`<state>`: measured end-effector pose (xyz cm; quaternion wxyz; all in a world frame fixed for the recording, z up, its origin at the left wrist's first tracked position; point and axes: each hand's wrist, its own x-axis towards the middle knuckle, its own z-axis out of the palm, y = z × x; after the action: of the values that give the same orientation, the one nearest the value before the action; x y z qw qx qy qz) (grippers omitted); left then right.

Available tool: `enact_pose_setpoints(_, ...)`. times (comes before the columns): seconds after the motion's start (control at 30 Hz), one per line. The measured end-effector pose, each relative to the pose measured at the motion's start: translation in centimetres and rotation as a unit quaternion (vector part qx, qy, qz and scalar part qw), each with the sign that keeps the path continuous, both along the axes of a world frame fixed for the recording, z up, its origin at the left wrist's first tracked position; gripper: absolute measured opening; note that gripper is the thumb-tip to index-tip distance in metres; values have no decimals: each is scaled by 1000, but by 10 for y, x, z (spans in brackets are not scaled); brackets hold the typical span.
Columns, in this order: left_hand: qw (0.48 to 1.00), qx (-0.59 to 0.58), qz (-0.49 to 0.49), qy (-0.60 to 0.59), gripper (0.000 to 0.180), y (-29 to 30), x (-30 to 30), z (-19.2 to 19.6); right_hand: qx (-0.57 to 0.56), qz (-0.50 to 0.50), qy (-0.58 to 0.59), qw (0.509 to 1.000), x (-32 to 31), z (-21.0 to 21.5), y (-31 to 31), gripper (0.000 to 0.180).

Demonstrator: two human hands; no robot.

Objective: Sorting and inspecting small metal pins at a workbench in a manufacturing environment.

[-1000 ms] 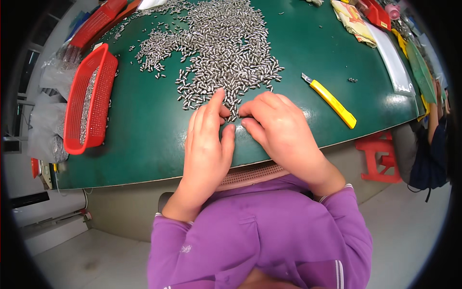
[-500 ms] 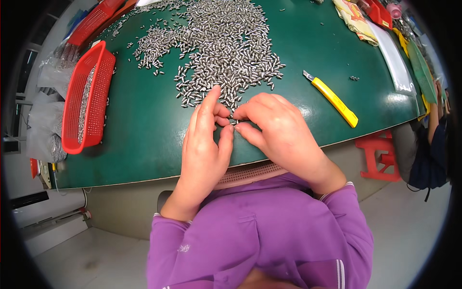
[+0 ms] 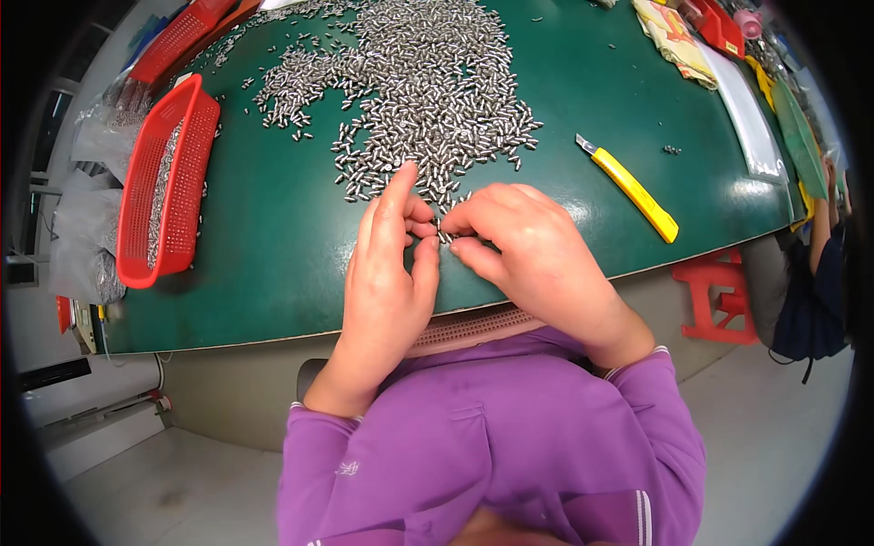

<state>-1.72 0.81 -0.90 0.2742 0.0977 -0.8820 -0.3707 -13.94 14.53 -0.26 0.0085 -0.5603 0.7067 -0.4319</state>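
Head view: a person in a purple top works at a green table [image 3: 273, 264]; the left hand [image 3: 387, 273] and right hand [image 3: 528, 250] meet at the table's near edge, fingertips touching; between them they pinch a small metal pin [image 3: 443, 235], the left index finger stretched out toward the heap of metal pins [image 3: 428, 91] spread across the table just beyond the hands; a red mesh basket [image 3: 168, 187] holding more pins lies well to the left; a yellow utility knife [image 3: 628, 187] lies to the right, apart from the hands; a red stool [image 3: 719, 296] stands on the floor beyond the table edge.
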Motion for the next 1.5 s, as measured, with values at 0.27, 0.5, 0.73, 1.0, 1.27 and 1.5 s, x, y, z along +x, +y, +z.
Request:
enact_pose_setpoints(0.27, 1000, 22, -1, 1, 70, -1, 3, -2, -1, -26, -31, 999, 2, 2, 2, 13)
enact_pose_setpoints(0.5, 999, 34, -8, -16, 74, 0, 4, 0, 21, -35, -14, 999, 4, 4, -1, 11)
enact_pose_setpoints(0.73, 999, 42, -19, -18, 75, -3, 3, 0, 33, -21, -36, 999, 6, 4, -2, 12)
enact_pose_setpoints(1.0, 997, 68, -26, -27, 73, -3, 4, 2, 31, -17, -22, 999, 7, 5, 0, 13)
enact_pose_setpoints(1.27, 998, 60, -27, -23, 73, -2, 5, 1, 38, -22, -3, 999, 9, 5, 1, 13)
enact_pose_setpoints(1.5, 998, 60, -30, -23, 73, -2, 5, 2, 33, -22, -20, 999, 8, 5, 0, 17)
